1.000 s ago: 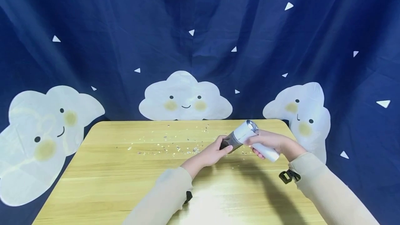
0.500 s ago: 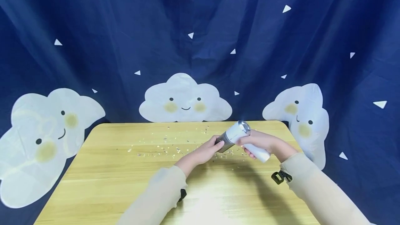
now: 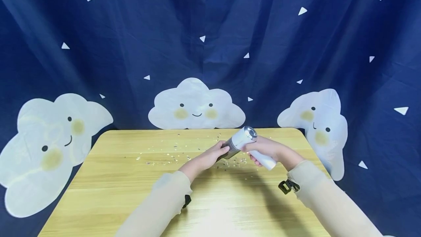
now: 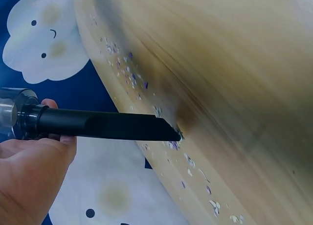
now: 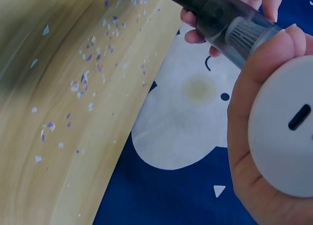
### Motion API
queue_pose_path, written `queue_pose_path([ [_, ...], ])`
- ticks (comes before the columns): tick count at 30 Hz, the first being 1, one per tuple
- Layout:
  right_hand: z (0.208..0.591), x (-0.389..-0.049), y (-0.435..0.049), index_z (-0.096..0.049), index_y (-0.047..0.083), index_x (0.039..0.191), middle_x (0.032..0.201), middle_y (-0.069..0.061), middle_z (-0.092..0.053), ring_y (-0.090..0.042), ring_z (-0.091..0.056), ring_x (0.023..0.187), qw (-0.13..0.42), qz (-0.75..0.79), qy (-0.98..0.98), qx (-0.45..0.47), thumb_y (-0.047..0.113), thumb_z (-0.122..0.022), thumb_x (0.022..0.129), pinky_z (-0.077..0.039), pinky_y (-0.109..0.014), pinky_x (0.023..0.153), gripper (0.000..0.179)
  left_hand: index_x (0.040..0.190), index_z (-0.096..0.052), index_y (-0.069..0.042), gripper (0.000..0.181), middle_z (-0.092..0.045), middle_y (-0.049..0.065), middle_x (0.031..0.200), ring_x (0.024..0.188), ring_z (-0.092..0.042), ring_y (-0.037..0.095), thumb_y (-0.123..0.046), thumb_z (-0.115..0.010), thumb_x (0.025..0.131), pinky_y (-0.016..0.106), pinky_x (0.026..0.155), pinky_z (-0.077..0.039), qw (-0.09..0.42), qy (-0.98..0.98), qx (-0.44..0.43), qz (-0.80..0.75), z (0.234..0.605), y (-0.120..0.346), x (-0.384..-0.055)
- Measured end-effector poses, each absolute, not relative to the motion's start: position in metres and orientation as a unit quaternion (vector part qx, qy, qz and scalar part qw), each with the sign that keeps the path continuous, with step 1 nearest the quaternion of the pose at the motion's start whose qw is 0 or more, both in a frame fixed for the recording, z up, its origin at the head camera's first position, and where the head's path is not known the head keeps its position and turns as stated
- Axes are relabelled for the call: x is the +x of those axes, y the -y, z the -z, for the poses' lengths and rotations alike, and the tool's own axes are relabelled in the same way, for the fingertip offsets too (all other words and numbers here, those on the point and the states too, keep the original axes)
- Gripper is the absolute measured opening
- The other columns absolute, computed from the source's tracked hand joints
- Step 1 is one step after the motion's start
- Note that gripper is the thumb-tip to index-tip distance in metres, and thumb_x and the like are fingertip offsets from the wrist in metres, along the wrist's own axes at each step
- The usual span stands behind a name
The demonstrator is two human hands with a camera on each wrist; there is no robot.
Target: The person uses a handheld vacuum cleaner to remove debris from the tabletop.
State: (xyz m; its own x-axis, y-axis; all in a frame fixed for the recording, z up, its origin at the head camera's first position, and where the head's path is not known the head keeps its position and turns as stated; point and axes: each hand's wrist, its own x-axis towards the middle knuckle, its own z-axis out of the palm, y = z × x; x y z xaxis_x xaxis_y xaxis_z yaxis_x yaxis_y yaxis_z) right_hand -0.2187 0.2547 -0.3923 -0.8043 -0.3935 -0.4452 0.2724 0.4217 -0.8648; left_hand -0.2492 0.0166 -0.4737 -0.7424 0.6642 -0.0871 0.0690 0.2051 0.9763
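Note:
A handheld vacuum cleaner [image 3: 242,138], white with a smoky clear dust cup [image 5: 230,29], is held tilted above the table by both hands. My right hand [image 3: 268,148] grips its white handle [image 3: 263,159]. My left hand [image 3: 207,157] holds the front end, thumb and fingers around the dust cup near the base of the black crevice nozzle [image 4: 102,124]. In the left wrist view the slanted nozzle tip meets the tabletop among tiny white and purple paper scraps [image 4: 174,145]. The head view hides most of the nozzle behind my left hand.
The wooden table [image 3: 131,193] has more paper scraps [image 5: 83,80] strewn across its far half. A dark blue curtain [image 3: 230,17] with smiling white clouds [image 3: 197,114] hangs directly behind the table's far edge.
Both hands have shifted left together with the vacuum cleaner, over the scraps. Their hold on it looks the same. The head view has tilted up slightly.

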Motion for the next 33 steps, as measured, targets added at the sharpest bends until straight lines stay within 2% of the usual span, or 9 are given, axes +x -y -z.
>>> queue_pose_path([
  [12, 0.400, -0.221, -0.238, -0.052, 0.001, 0.114, 0.068, -0.008, -0.055, -0.016, -0.053, 0.050, 0.298, 0.548, -0.780, -0.051, 0.020, -0.063, 0.091, -0.047, -0.027, 0.045, 0.033, 0.145, -0.038, -0.003, 0.047, -0.053, 0.017, 0.137, 0.129, -0.049, 0.032, -0.033, -0.035, 0.109, 0.051, 0.113, -0.032, 0.252, -0.731, 0.254, -0.581, 0.473, -0.001, -0.254],
  [20, 0.403, -0.221, -0.228, -0.054, 0.001, 0.107, 0.067, -0.008, -0.055, -0.016, -0.053, 0.051, 0.292, 0.547, -0.783, -0.054, 0.021, -0.064, 0.090, -0.048, -0.028, 0.046, 0.028, 0.149, -0.035, -0.005, 0.051, -0.051, 0.017, 0.141, 0.131, -0.047, 0.033, -0.036, -0.034, 0.109, 0.053, 0.115, -0.029, 0.265, -0.726, 0.242, -0.587, 0.476, 0.010, -0.256],
  [27, 0.402, -0.224, -0.222, -0.053, 0.002, 0.113, 0.068, -0.007, -0.055, -0.017, -0.053, 0.051, 0.295, 0.549, -0.780, -0.055, 0.021, -0.065, 0.089, -0.048, -0.027, 0.047, 0.033, 0.145, -0.039, -0.006, 0.048, -0.053, 0.015, 0.135, 0.125, -0.050, 0.029, -0.036, -0.034, 0.109, 0.050, 0.112, -0.033, 0.262, -0.726, 0.245, -0.587, 0.478, 0.016, -0.260],
  [33, 0.402, -0.226, -0.219, -0.052, 0.002, 0.115, 0.070, -0.007, -0.055, -0.017, -0.053, 0.052, 0.292, 0.553, -0.777, -0.073, 0.021, -0.066, 0.088, -0.048, -0.027, 0.047, 0.035, 0.148, -0.037, -0.007, 0.050, -0.052, 0.015, 0.137, 0.128, -0.049, 0.030, -0.038, -0.033, 0.109, 0.050, 0.113, -0.032, 0.261, -0.736, 0.237, -0.578, 0.470, 0.021, -0.259],
])
